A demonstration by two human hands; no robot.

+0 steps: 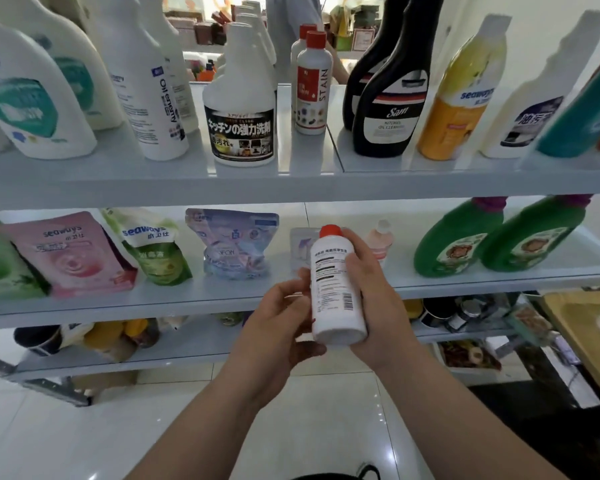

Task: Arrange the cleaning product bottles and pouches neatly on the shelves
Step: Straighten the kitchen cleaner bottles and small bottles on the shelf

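Note:
I hold a small white bottle with a red cap (335, 289) upright in front of the middle shelf (153, 308), its back label facing me. My right hand (378, 299) wraps around its right side. My left hand (278, 323) touches its lower left side with the fingers curled. Two matching red-capped bottles (313, 88) stand on the upper shelf (222, 188). Pouches line the middle shelf: a pink one (73, 254), a green and white one (153, 247), a bluish one (236, 244).
The upper shelf carries white bottles (146, 81), a white jug with a black label (240, 109), two black bottles (388, 95) and a yellow one (461, 98). Two green bottles (496, 237) and a small pink bottle (381, 240) stand on the middle shelf. Mixed items fill the lowest shelf.

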